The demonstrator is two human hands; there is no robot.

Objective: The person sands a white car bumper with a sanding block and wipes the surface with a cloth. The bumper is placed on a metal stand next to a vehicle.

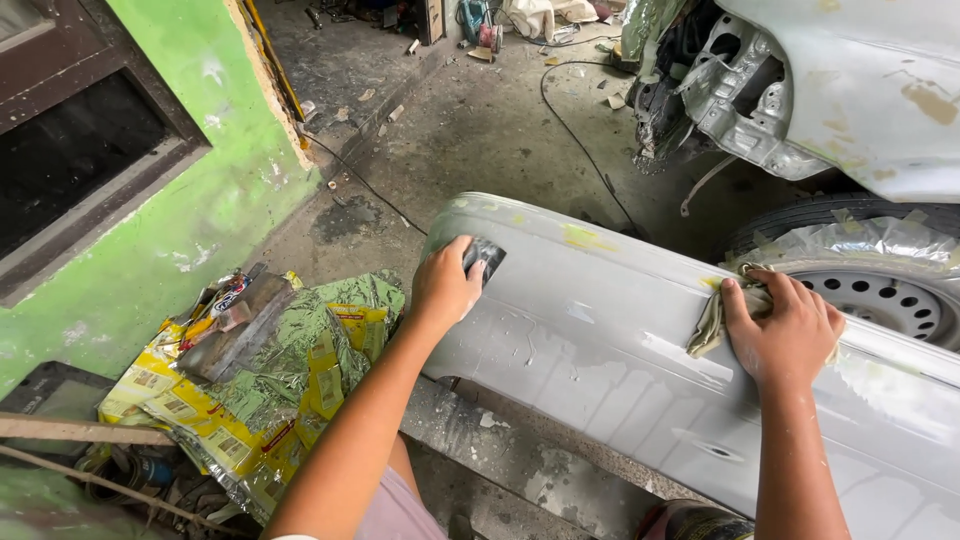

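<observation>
On grey bumper (600,340): left hand (443,288) presses sandpaper (485,257).

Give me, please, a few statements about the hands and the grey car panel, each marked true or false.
1. The left hand presses a dark sanding pad on the grey panel. True.
2. The right hand is bare of anything. False: it holds a crumpled cloth against the panel.
3. A wheel shows behind the panel. True.
4. The wall on the left is red. False: it is green.
</observation>
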